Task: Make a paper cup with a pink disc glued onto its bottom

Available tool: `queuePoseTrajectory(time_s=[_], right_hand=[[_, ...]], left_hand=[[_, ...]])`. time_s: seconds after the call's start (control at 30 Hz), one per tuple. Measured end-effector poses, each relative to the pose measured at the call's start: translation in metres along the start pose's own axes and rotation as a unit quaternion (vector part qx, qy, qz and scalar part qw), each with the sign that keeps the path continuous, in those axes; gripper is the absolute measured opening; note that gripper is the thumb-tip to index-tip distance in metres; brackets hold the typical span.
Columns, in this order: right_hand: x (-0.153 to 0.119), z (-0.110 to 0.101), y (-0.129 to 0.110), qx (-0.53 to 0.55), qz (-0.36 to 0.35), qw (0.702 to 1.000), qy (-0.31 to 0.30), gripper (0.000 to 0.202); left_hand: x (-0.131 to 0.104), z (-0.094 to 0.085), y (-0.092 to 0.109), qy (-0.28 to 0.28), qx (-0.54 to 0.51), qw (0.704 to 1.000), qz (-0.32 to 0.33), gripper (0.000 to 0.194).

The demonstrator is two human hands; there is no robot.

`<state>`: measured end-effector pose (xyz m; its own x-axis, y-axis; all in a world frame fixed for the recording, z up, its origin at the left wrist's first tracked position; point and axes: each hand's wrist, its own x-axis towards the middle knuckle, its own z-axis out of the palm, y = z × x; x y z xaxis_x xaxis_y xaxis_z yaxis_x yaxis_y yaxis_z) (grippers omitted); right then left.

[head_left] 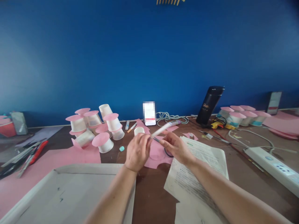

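Near the middle of the table, my left hand [138, 151] is closed around the lower end of a slim white stick-like object [161, 129], which tilts up to the right. Beside it, my right hand [177, 147] pinches a thin, dark, pen-like item [157, 139] pointing at the left hand. What exactly it is cannot be made out. Under both hands lies a cut pink paper sheet [157, 158], with a dark ring shape beside the right fingers. A small white cup [139, 130] stands just behind my left hand.
White cups with pink discs [102, 143] cluster at the left, behind a white tray [93, 168]. Cutters and scissors [38, 152] lie far left. Printed sheets [205, 155] rest under my right forearm. A phone [149, 113], black bottle [209, 105], cables and a power strip [275, 168] stand beyond.
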<state>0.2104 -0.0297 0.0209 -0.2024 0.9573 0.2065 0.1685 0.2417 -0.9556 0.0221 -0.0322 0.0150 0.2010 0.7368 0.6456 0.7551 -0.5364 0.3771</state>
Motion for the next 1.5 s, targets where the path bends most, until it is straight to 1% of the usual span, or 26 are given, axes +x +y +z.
queuePoseTrajectory(time_s=[0.07, 0.1, 0.13, 0.17, 0.23, 0.3, 0.33, 0.4, 0.43, 0.5, 0.57, 0.63, 0.7, 0.8, 0.87, 0.93, 1.0, 1.03, 1.1, 1.17, 1.23, 1.27, 1.33, 1.37, 1.43, 1.5], right_hand=[[-0.001, 0.006, 0.000, 0.072, 0.022, 0.997, -0.026, 0.060], [-0.001, 0.008, 0.000, 0.093, 0.032, 0.995, -0.026, 0.058], [0.000, 0.010, 0.002, 0.110, 0.042, 0.993, -0.019, 0.055], [0.000, 0.012, 0.004, 0.126, 0.051, 0.991, -0.007, 0.052], [0.001, 0.013, 0.009, 0.164, 0.065, 0.984, 0.030, 0.048], [0.002, 0.013, 0.013, 0.198, 0.073, 0.975, 0.065, 0.047], [0.003, 0.012, 0.015, 0.207, 0.074, 0.972, 0.079, 0.046], [0.003, 0.012, 0.017, 0.204, 0.067, 0.973, 0.090, 0.044], [0.003, 0.012, 0.017, 0.196, 0.061, 0.975, 0.088, 0.043], [0.001, 0.013, 0.017, 0.177, 0.051, 0.980, 0.079, 0.042], [0.000, 0.015, 0.015, 0.159, 0.047, 0.984, 0.071, 0.043], [-0.001, 0.016, 0.014, 0.144, 0.046, 0.986, 0.067, 0.044], [-0.002, 0.017, 0.014, 0.132, 0.046, 0.988, 0.063, 0.045], [-0.003, 0.017, 0.016, 0.109, 0.047, 0.991, 0.054, 0.044], [-0.003, 0.017, 0.019, 0.087, 0.044, 0.994, 0.055, 0.045], [-0.003, 0.017, 0.021, 0.068, 0.033, 0.995, 0.063, 0.048], [-0.005, 0.018, 0.022, 0.061, 0.012, 0.995, 0.082, 0.046], [-0.006, 0.018, 0.022, 0.055, -0.006, 0.994, 0.093, 0.042], [-0.009, 0.017, 0.019, 0.024, -0.069, 0.991, 0.110, 0.032], [-0.012, 0.016, 0.016, -0.035, -0.152, 0.981, 0.115, 0.026], [-0.015, 0.016, 0.013, -0.090, -0.220, 0.965, 0.114, 0.026], [-0.016, 0.016, 0.012, -0.107, -0.242, 0.958, 0.108, 0.027], [-0.017, 0.016, 0.012, -0.129, -0.278, 0.947, 0.102, 0.029], [-0.017, 0.017, 0.013, -0.140, -0.290, 0.941, 0.105, 0.031], [-0.015, 0.016, 0.015, -0.173, -0.306, 0.927, 0.133, 0.032], [-0.011, 0.014, 0.018, -0.211, -0.313, 0.911, 0.164, 0.032]], left_hand=[[-0.003, 0.007, 0.010, -0.037, -0.076, 0.996, 0.031, 0.019], [-0.004, 0.010, 0.012, -0.046, -0.102, 0.993, 0.042, 0.018], [-0.004, 0.011, 0.012, -0.040, -0.115, 0.991, 0.051, 0.018], [-0.004, 0.012, 0.010, -0.017, -0.114, 0.992, 0.055, 0.019], [-0.004, 0.014, 0.001, 0.076, -0.078, 0.993, 0.036, 0.030], [-0.002, 0.017, -0.012, 0.186, -0.026, 0.982, -0.026, 0.055], [-0.001, 0.019, -0.018, 0.208, -0.004, 0.976, -0.060, 0.068], [0.000, 0.025, -0.029, 0.195, 0.041, 0.972, -0.128, 0.091], [0.001, 0.028, -0.033, 0.165, 0.058, 0.971, -0.161, 0.097], [0.003, 0.036, -0.037, 0.102, 0.077, 0.968, -0.214, 0.102], [0.004, 0.042, -0.038, 0.060, 0.087, 0.958, -0.267, 0.100], [0.005, 0.045, -0.040, 0.037, 0.092, 0.946, -0.308, 0.094], [0.007, 0.046, -0.042, 0.017, 0.094, 0.940, -0.329, 0.082], [0.009, 0.044, -0.046, -0.011, 0.086, 0.938, -0.336, 0.061], [0.010, 0.041, -0.046, 0.006, 0.064, 0.939, -0.337, 0.054], [0.010, 0.036, -0.042, 0.059, 0.012, 0.939, -0.340, 0.056], [0.010, 0.029, -0.035, 0.109, -0.078, 0.932, -0.338, 0.060], [0.009, 0.026, -0.031, 0.120, -0.134, 0.924, -0.337, 0.061], [0.008, 0.019, -0.022, 0.115, -0.263, 0.899, -0.332, 0.060], [0.006, 0.015, -0.016, 0.073, -0.391, 0.858, -0.325, 0.054], [0.005, 0.014, -0.011, 0.013, -0.499, 0.803, -0.325, 0.050], [0.004, 0.015, -0.009, -0.018, -0.539, 0.776, -0.328, 0.049], [0.002, 0.018, -0.006, -0.060, -0.593, 0.733, -0.328, 0.047], [0.002, 0.020, -0.004, -0.070, -0.609, 0.720, -0.325, 0.045], [0.001, 0.023, -0.002, -0.068, -0.630, 0.706, -0.317, 0.042], [0.001, 0.026, 0.000, -0.062, -0.635, 0.700, -0.321, 0.041]])
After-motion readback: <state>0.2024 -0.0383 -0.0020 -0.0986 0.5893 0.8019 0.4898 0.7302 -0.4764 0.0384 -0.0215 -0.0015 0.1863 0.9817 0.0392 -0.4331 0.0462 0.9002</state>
